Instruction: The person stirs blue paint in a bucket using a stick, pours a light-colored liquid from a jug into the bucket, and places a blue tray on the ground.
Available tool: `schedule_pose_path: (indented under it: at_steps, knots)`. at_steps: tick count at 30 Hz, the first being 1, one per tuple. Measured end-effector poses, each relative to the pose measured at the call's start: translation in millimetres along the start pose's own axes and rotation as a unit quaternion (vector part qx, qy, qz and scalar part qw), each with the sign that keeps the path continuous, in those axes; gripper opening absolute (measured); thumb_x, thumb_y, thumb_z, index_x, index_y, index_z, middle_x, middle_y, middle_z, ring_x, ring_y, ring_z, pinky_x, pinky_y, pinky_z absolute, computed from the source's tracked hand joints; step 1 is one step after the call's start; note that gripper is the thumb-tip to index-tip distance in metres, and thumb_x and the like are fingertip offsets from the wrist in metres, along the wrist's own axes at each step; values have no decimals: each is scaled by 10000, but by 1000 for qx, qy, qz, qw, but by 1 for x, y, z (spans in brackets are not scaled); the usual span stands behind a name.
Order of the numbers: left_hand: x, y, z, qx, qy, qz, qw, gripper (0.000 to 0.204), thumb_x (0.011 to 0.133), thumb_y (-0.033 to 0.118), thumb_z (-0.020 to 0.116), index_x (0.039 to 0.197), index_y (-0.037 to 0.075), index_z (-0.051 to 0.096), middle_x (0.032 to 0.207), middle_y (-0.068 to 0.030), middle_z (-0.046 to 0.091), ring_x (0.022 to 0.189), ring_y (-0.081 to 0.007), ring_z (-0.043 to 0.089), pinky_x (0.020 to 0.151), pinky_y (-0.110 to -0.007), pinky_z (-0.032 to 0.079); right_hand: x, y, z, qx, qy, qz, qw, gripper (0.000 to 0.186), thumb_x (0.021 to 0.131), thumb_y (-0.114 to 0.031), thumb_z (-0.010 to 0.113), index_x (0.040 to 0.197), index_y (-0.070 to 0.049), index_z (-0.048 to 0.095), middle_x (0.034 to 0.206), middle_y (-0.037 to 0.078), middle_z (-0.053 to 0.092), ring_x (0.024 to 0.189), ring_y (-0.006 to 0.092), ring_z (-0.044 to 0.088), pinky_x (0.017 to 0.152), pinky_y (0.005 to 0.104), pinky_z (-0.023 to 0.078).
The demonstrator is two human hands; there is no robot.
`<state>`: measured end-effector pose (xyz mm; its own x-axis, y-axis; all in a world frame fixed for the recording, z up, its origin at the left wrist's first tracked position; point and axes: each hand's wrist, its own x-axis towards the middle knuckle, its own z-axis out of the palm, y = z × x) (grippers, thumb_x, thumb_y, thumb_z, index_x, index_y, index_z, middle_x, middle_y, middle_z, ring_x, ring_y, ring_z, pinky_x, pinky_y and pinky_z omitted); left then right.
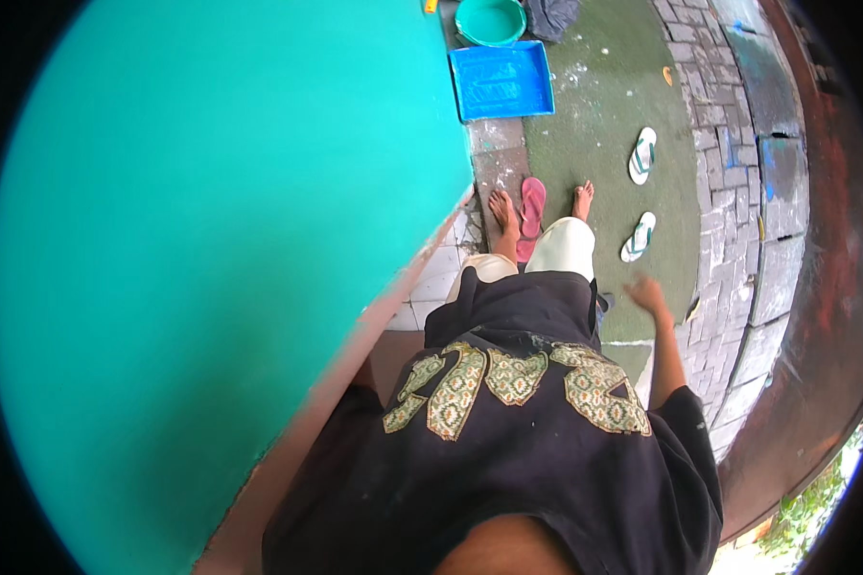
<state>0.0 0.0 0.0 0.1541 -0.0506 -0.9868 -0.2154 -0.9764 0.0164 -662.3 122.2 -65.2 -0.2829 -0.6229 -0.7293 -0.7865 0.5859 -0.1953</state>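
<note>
The right hand (648, 295) hangs beside the hip with fingers loosely spread, holding nothing. Nearest to it lies a white sandal (639, 237) on the green ground, just ahead and apart from it, with a second white sandal (642, 155) farther on. The left hand is hidden. A pink sandal (531, 217) lies between the bare feet; a blue tray (501, 80) rests beyond.
</note>
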Motion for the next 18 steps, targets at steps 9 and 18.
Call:
schedule_pose_path:
  at_steps: [9,18]
  knots:
    - [-32,21,156,273,67,197,939,498,1044,448,458,827,33,627,807,-110,719,702,-202,666,623,-369,537,-115,87,59,218,-149,113,958,569,843,-328,732,1331,-53,629,1051,234,738,1009,366,719,912,424,539]
    - [-102,179,312,-60,108,402,907,381,1073,366,456,977,24,594,863,-93,691,884,-230,676,871,-422,546,25,200,-153,231,34,41,972,530,926,-355,699,1337,-33,604,916,167,738,827,220,718,731,360,532]
